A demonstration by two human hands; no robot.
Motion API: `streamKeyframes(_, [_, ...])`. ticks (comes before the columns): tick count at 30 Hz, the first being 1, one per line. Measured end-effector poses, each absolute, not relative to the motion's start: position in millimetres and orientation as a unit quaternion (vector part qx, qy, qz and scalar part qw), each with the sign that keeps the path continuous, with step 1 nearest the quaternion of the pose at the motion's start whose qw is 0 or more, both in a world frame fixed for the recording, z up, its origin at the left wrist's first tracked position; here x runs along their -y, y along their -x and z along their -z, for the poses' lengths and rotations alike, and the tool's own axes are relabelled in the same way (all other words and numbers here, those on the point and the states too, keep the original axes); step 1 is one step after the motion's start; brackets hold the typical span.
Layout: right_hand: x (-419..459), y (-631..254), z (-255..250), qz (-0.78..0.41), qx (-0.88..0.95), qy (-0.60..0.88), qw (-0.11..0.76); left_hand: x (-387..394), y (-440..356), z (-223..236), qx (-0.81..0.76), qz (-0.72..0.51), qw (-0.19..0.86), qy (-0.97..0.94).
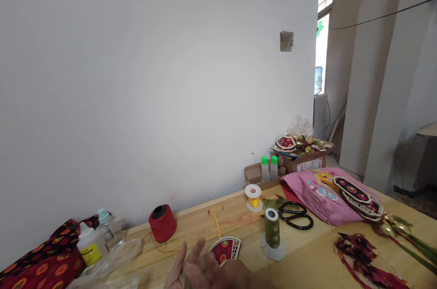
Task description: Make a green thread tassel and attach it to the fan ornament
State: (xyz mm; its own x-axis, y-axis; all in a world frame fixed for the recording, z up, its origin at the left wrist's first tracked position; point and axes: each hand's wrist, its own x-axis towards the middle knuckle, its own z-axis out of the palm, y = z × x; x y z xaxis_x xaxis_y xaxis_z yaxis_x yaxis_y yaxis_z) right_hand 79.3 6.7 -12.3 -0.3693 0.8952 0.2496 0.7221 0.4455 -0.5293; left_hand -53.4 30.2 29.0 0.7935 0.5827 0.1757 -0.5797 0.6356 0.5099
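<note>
My left hand (pixel 184 267) is at the bottom edge, some fingers pointing up and the rest bent. My right hand (pixel 227 275) meets it from the right, its fingers curled in against the left fingers. A greenish sliver shows between the hands, too blurred and covered to name. Just behind them lies a fan-shaped maroon ornament (pixel 223 248) with a pale openwork border, its lower part covered by my right hand. From its top runs a yellow cord loop (pixel 216 224). Right of it stands a green thread spool (pixel 272 232).
Along the wall are a red thread cone (pixel 162 223), a yellow thread spool (pixel 253 198) and black-handled scissors (pixel 296 216). At left are glue bottles (pixel 89 244) and patterned cloth (pixel 51 257). A pink bag (pixel 317 193), tassels (pixel 362 252) and a filled carton (pixel 303 161) occupy the right.
</note>
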Motion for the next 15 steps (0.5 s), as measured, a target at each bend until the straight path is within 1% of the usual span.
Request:
streamKeyframes(2, [-17.2,-70.8,11.3,-0.160,0.823,0.493,0.231,-38.8,56.3,-30.3,0.044,-0.388,0.882,-0.265])
streamKeyframes(4, [-23.0,-66.2,9.6,-0.147,0.834,0.488,0.212,-46.2,59.9,-28.0,0.058,-0.442,0.861,-0.246])
streamKeyframes(8, [-19.9,-69.9,8.0,-0.118,0.850,0.474,0.195,-54.4,64.1,-19.1,0.010,-0.494,0.838,-0.231])
streamKeyframes(11, [-13.2,-78.9,4.1,-0.092,0.861,0.457,0.202,-53.1,59.6,-15.9,-0.110,-0.471,0.832,-0.273])
streamKeyframes(13, [-8.7,-85.7,-1.7,-0.058,0.873,0.421,0.238,-48.3,52.7,-17.2,-0.183,-0.425,0.828,-0.316])
streamKeyframes(15, [-3.8,-92.1,-9.2,-0.036,0.873,0.390,0.291,-41.4,44.4,-20.3,-0.214,-0.365,0.840,-0.338])
